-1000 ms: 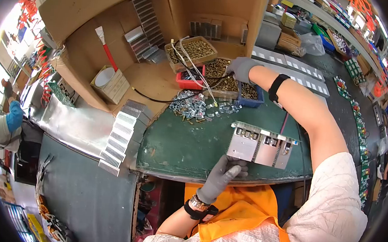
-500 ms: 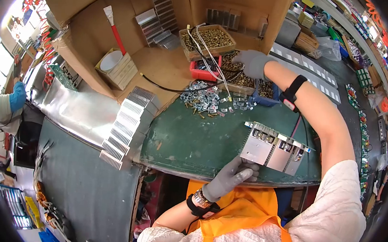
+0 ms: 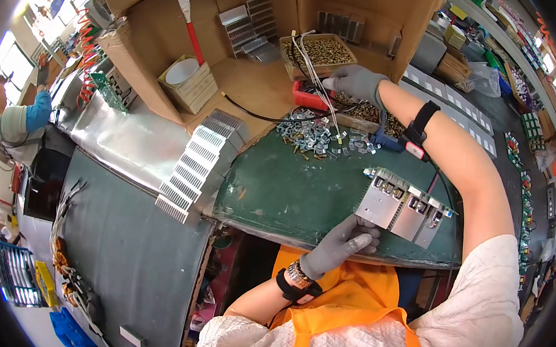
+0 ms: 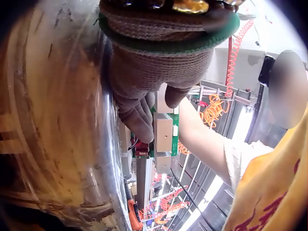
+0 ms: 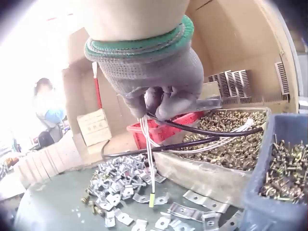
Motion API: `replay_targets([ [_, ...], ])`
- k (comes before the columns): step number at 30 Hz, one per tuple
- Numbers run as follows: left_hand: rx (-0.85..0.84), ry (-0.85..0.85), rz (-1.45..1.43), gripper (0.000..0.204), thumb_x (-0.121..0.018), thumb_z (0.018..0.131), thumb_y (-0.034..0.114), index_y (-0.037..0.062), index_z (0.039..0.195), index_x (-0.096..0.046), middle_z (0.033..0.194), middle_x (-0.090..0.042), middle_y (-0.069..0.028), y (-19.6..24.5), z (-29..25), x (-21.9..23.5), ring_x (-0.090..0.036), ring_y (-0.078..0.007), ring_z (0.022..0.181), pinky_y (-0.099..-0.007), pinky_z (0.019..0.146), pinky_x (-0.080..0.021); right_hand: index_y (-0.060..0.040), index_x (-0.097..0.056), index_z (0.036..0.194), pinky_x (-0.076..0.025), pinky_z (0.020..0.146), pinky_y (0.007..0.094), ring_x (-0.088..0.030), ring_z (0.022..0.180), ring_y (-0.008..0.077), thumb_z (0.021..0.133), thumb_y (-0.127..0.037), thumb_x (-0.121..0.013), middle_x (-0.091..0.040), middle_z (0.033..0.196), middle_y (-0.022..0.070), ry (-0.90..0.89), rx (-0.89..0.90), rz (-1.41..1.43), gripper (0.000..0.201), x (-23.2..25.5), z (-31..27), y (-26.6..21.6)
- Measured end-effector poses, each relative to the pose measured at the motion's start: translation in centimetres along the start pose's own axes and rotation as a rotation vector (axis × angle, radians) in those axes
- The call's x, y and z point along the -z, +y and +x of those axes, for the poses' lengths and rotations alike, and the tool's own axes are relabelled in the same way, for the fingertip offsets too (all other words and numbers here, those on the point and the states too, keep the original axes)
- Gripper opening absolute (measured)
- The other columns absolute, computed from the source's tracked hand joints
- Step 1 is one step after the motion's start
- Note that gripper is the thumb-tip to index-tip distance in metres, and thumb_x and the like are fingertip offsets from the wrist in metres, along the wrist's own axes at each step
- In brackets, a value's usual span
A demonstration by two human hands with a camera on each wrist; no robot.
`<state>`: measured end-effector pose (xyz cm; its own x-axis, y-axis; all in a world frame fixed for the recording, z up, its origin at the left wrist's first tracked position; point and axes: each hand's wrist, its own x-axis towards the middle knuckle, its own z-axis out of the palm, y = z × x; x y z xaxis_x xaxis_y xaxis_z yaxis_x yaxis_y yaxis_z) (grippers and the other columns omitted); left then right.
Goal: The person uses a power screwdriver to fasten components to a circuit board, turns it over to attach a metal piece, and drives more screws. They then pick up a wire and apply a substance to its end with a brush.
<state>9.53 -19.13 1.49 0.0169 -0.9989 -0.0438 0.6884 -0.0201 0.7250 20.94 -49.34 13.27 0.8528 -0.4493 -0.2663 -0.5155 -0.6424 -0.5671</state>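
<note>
My gloved left hand (image 3: 342, 244) grips the lower left edge of a circuit board with flat metal heat sinks (image 3: 388, 210), tilted over the green bench's front edge. In the left wrist view its fingers (image 4: 139, 122) lie against the board (image 4: 163, 132). My gloved right hand (image 3: 356, 85) is above the screw bins. Up close, its thumb and fingers pinch thin white wires (image 5: 147, 139), whose yellow-green connector (image 5: 152, 199) hangs down. A black cable (image 5: 192, 129) runs from beneath those fingers. Part of the grip is hidden behind the knuckles.
Loose metal clips (image 3: 303, 131) lie before a red bin (image 3: 306, 96), a wooden screw tray (image 3: 328, 53) and a blue bin (image 3: 388, 141). A cardboard box (image 3: 137, 67) encloses the back. Finned heat sinks (image 3: 195, 164) and a pot with a red-handled brush (image 3: 194, 39) stand left.
My right hand has moved left across the bins, from the screws to the white wires. The left hand keeps its grip on the board. The head view has shifted slightly.
</note>
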Motion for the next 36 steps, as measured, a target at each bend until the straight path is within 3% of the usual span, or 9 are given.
replay_targets([
  [3,0.009,0.005,0.011,0.034,-0.054,0.099,0.019,-0.0006,0.125,-0.044,0.115,-0.056,-0.0099,0.3,0.1,-0.2,-0.059,-0.0167,0.103,-0.0323,0.093,-0.05,-0.0098,-0.066,0.12,-0.049,0.058,0.033,-0.058,0.061,0.0172,0.087,-0.054,-0.061,-0.066,0.085,0.0093,0.01,-0.033,0.008,0.055,0.0,0.8,0.5],
  [11,-0.017,-0.023,-0.035,0.037,-0.057,0.098,0.024,0.0003,0.123,-0.045,0.116,-0.056,-0.0095,-0.5,0.2,0.4,-0.058,-0.0162,0.104,-0.0326,0.094,-0.05,-0.0067,-0.069,0.112,-0.049,0.079,0.0344,-0.062,0.081,0.0191,0.085,-0.029,-0.069,-0.069,0.088,0.0094,0.125,0.126,0.082,0.035,-1.2,1.8,0.2],
  [13,-0.023,-0.026,-0.036,0.038,-0.057,0.097,0.025,0.0004,0.123,-0.044,0.116,-0.056,-0.0095,-0.5,0.1,0.4,-0.058,-0.0163,0.104,-0.0326,0.094,-0.05,-0.0027,-0.07,0.103,-0.05,0.074,0.0329,-0.062,0.077,0.0178,0.086,-0.024,-0.068,-0.069,0.084,0.0076,0.264,0.045,0.262,0.028,-0.3,1.2,-0.9],
  [19,-0.02,-0.035,-0.017,0.036,-0.057,0.098,0.024,0.0007,0.123,-0.044,0.115,-0.056,-0.0096,-0.7,0.2,0.3,-0.058,-0.0166,0.104,-0.0328,0.094,-0.05,-0.0021,-0.069,0.098,-0.045,0.05,0.0318,-0.054,0.056,0.0126,0.089,-0.026,-0.064,-0.067,0.078,0.0052,0.089,0.046,0.172,0.026,1.6,0.3,-1.6],
  [25,0.018,-0.021,-0.03,0.033,-0.056,0.098,0.018,0.0017,0.124,-0.044,0.116,-0.055,-0.009,-0.7,0.1,0.2,-0.057,-0.0156,0.106,-0.032,0.095,-0.05,-0.006,-0.073,0.096,-0.05,0.076,0.0369,-0.066,0.074,0.026,0.088,-0.036,-0.063,-0.072,0.09,0.0104,-0.037,-0.08,-0.162,0.032,-1.3,2.1,-2.6],
  [28,-0.013,-0.015,-0.024,0.03,-0.055,0.098,0.019,0.0017,0.121,-0.046,0.115,-0.056,-0.0096,-0.4,0.1,0.4,-0.059,-0.0169,0.103,-0.0326,0.093,-0.05,-0.0004,-0.069,0.109,-0.053,0.07,0.0315,-0.065,0.071,0.0181,0.09,-0.026,-0.065,-0.07,0.085,0.0103,0.29,0.197,-0.115,0.032,-2.4,4.1,-2.0],
  [31,-0.035,-0.035,-0.058,0.03,-0.055,0.098,0.019,0.0017,0.121,-0.046,0.114,-0.056,-0.0096,-0.7,-0.1,0.4,-0.059,-0.0167,0.104,-0.0323,0.093,-0.05,-0.0118,-0.073,0.102,-0.049,0.088,0.0361,-0.067,0.095,0.0287,0.086,-0.034,-0.065,-0.071,0.101,0.0146,0.266,0.067,0.131,0.029,-1.0,5.4,-2.4],
  [35,-0.03,-0.048,-0.046,0.031,-0.055,0.098,0.02,0.0016,0.121,-0.045,0.115,-0.056,-0.01,-0.7,0.0,0.4,-0.058,-0.0169,0.104,-0.0325,0.093,-0.05,-0.0085,-0.072,0.108,-0.047,0.092,0.0368,-0.066,0.098,0.0296,0.085,-0.034,-0.066,-0.071,0.103,0.0153,0.446,0.064,0.063,0.034,2.0,3.0,-4.3],
  [36,-0.038,-0.05,-0.048,0.031,-0.055,0.098,0.02,0.0017,0.121,-0.045,0.115,-0.056,-0.01,-0.8,0.1,0.5,-0.058,-0.017,0.103,-0.0326,0.093,-0.05,-0.0059,-0.072,0.105,-0.053,0.078,0.0353,-0.069,0.083,0.0252,0.087,-0.029,-0.067,-0.072,0.093,0.0135,0.472,0.071,0.145,0.03,2.5,2.6,-4.8],
])
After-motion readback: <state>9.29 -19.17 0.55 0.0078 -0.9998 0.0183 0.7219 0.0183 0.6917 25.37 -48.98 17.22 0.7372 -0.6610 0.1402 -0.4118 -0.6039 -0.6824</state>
